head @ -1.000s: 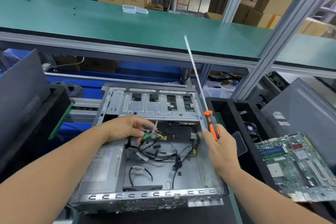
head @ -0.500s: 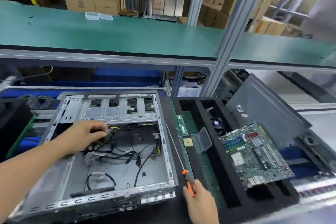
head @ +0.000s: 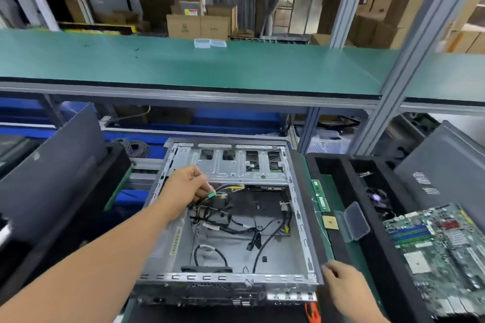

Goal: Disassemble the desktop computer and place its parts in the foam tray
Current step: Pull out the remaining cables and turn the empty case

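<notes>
The left hand [head: 187,184] reaches into the open computer case [head: 231,217] and pinches a cable bundle [head: 223,191] near the drive cage. The right hand [head: 341,288], fingers relaxed and empty, rests by the case's near right corner, beside the foam tray [head: 338,233] holding the motherboard [head: 441,252].

No label, print or sign here is legible.

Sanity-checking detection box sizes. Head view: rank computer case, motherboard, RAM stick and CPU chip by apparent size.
1. Computer case, largest by far.
2. Motherboard, partly cut off at the frame edge.
3. RAM stick, long and thin.
4. CPU chip, smallest. It lies just nearer the camera than the RAM stick, so lens position hardly affects that pair.
</notes>
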